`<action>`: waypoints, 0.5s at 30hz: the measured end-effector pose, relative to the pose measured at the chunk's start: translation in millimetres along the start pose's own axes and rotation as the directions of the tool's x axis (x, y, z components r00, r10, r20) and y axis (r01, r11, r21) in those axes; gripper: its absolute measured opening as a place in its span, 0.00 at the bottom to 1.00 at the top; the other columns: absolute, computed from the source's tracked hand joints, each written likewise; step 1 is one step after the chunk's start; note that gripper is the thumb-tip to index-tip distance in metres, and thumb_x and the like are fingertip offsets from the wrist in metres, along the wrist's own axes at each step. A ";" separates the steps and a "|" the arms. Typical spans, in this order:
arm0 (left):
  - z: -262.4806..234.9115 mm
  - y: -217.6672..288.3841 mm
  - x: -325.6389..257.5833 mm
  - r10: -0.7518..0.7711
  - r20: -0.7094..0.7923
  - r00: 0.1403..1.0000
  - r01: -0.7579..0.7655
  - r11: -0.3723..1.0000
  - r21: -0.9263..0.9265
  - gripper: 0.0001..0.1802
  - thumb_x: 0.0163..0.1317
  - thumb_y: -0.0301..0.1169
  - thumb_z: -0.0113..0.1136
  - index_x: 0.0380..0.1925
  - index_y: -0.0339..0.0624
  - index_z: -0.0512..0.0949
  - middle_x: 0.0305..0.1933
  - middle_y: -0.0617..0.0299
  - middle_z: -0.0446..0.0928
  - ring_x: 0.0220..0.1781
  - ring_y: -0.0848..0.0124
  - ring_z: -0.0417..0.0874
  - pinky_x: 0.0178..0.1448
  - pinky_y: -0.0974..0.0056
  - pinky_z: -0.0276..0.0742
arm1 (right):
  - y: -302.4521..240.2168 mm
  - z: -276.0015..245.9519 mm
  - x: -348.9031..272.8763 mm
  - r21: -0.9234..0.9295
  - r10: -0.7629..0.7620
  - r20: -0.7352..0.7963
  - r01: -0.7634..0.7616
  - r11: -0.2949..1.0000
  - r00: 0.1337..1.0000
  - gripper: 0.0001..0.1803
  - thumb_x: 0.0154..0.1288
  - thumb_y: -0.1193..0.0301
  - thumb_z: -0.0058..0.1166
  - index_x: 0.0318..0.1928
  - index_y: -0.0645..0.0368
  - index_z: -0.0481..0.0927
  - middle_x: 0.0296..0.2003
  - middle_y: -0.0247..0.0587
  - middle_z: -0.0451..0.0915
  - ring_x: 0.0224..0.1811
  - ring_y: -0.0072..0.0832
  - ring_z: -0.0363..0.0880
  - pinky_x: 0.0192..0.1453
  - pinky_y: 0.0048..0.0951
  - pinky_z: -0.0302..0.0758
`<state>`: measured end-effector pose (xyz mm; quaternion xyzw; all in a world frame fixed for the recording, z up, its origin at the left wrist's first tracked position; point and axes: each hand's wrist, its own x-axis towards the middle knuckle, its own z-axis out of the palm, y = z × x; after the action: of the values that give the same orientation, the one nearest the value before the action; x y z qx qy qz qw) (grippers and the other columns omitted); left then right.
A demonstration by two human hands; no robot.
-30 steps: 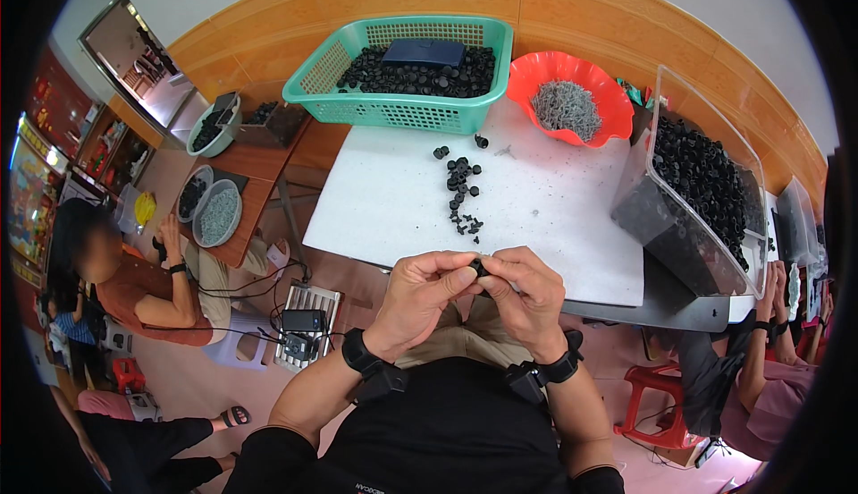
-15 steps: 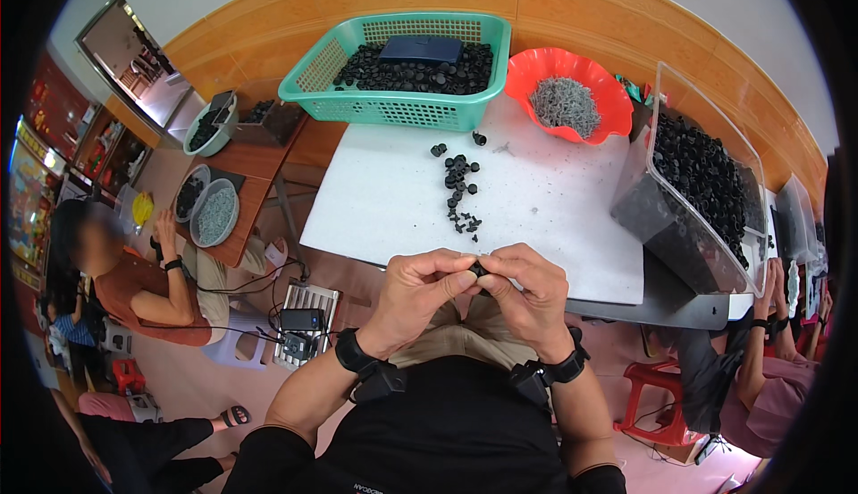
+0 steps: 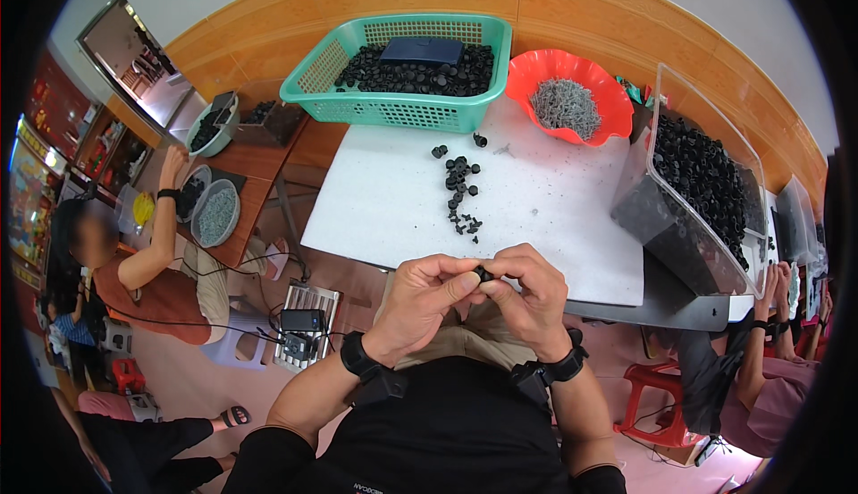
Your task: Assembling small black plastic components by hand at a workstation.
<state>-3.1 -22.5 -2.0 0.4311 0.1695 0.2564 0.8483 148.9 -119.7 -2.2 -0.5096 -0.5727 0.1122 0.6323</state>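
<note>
Between the fingertips of both hands is a small round black plastic part (image 3: 483, 273), mostly covered by the fingers. My left hand (image 3: 429, 295) pinches it from one side, thumb and forefinger pressed together. From the other side my right hand (image 3: 525, 295) grips it with thumb and bent forefinger. Both hands are just off the near edge of the white-covered table (image 3: 384, 199). Beyond them, a line of loose black parts (image 3: 458, 175) runs away across the white surface, with smaller black pieces (image 3: 466, 223) at its near end.
A green basket (image 3: 384, 117) of black parts, with a dark blue box (image 3: 422, 50), stands at the back. Beside it is a red scalloped bowl (image 3: 617, 105) of grey screw-like pieces. A clear bin (image 3: 648, 217) of black parts stands right. A person (image 3: 147, 284) sits at a brown table left.
The black part shows a little more between my fingertips; my hands have barely moved. At the left, the seated person's arm has risen toward the far containers.
</note>
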 end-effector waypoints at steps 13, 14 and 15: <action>3.2 -1.0 -5.6 -0.076 0.006 0.997 0.076 0.996 -0.035 0.06 0.68 0.24 0.63 0.43 0.34 0.83 0.43 0.56 0.85 0.39 0.75 0.84 0.44 0.72 0.82 | 7.9 -7.9 -5.9 0.418 0.147 0.075 -0.164 0.893 0.986 0.08 0.63 0.83 0.64 0.42 0.64 0.83 0.36 0.40 0.78 0.31 0.22 0.81 0.30 0.22 0.79; 3.7 -0.1 -6.2 -0.076 0.005 0.997 0.076 0.997 -0.035 0.06 0.68 0.24 0.63 0.43 0.34 0.83 0.43 0.56 0.85 0.39 0.75 0.84 0.44 0.72 0.82 | 6.5 -9.7 -4.9 0.417 0.141 0.099 -0.170 0.893 0.985 0.08 0.63 0.83 0.64 0.42 0.65 0.83 0.36 0.40 0.78 0.31 0.22 0.81 0.30 0.22 0.80; 4.6 1.1 -7.0 -0.081 0.014 0.997 0.081 0.996 -0.024 0.06 0.68 0.23 0.63 0.43 0.34 0.83 0.43 0.55 0.85 0.39 0.75 0.84 0.44 0.72 0.82 | 5.8 -11.2 -4.4 0.417 0.135 0.124 -0.175 0.892 0.983 0.08 0.62 0.83 0.65 0.41 0.65 0.83 0.36 0.40 0.78 0.30 0.22 0.81 0.30 0.22 0.80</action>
<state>-6.8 -29.0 2.0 0.4152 0.1783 0.2210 0.8643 159.4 -126.0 -7.4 -0.3977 -0.5201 0.3078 0.6904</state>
